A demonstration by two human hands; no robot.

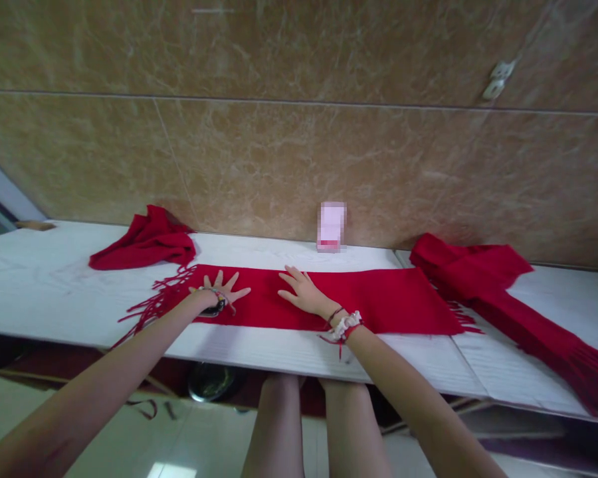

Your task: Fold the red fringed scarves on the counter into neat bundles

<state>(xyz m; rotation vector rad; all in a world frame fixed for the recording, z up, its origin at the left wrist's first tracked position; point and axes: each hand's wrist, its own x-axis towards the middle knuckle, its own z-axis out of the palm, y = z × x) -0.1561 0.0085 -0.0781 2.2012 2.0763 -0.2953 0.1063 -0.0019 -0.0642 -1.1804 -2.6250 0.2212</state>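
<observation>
A red fringed scarf is laid out flat and lengthwise on the white tabletop, its tassels splayed at the left end and shorter ones showing at the right. Near the left end, my left hand rests on the cloth with fingers spread wide. My right hand lies palm down around the scarf's middle, fingers stretched out and apart. Neither hand grips anything. A bracelet and a dark watch-like band circle the left wrist; a pale scrunchie and red cords are on the right.
A crumpled red cloth sits at the back left. Another red scarf runs from the back right to the front edge. A blurred-out pinkish box stands against the brown marbled wall, which carries a socket.
</observation>
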